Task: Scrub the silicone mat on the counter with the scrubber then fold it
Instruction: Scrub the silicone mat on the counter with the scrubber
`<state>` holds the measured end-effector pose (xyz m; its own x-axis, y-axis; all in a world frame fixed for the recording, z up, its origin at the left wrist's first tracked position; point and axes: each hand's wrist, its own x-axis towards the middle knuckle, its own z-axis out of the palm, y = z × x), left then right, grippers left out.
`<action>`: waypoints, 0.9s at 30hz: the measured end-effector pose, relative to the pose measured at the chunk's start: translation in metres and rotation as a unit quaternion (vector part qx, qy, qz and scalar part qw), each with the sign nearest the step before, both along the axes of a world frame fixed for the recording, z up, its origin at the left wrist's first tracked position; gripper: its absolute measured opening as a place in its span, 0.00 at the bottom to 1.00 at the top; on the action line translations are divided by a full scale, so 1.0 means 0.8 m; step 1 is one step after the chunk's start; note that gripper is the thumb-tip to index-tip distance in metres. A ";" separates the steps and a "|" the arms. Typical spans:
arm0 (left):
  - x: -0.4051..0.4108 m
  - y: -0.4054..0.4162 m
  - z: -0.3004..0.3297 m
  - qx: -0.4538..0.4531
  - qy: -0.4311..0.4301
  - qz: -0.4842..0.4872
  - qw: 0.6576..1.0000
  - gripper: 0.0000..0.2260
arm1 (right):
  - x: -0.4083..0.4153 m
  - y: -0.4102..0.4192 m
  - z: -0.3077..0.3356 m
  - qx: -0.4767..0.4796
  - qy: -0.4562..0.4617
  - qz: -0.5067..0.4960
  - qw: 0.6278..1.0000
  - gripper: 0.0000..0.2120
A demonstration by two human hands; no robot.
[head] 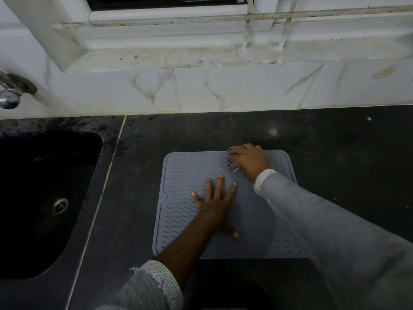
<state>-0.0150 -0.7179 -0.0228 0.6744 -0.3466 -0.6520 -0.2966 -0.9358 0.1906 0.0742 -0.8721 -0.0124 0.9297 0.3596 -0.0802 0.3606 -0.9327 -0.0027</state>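
Observation:
A grey silicone mat (185, 175) with a wavy raised pattern lies flat on the black counter (335, 153). My left hand (215, 204) presses flat on the middle of the mat, fingers spread. My right hand (250, 161) is near the mat's far right corner, closed on a metallic mesh scrubber (232, 165) that touches the mat. Only part of the scrubber shows under the fingers. My right sleeve hides the mat's right side.
A black sink (44, 198) with a metal drain is set into the counter at the left. A chrome tap (9, 95) sticks out of the wall above it. White marble tiles (245, 90) and a stained window sill run along the back.

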 end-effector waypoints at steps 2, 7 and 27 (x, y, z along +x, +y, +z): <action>0.000 0.001 0.001 0.000 0.002 -0.004 1.000 0.61 | 0.000 0.031 -0.005 0.001 0.005 0.040 0.999 0.22; -0.001 0.001 0.001 -0.005 0.000 0.001 1.000 0.61 | -0.017 0.001 -0.021 0.049 0.005 -0.020 0.999 0.21; 0.002 0.002 -0.013 -0.010 -0.008 0.002 1.000 0.63 | -0.018 -0.041 -0.028 0.018 0.025 -0.016 0.999 0.22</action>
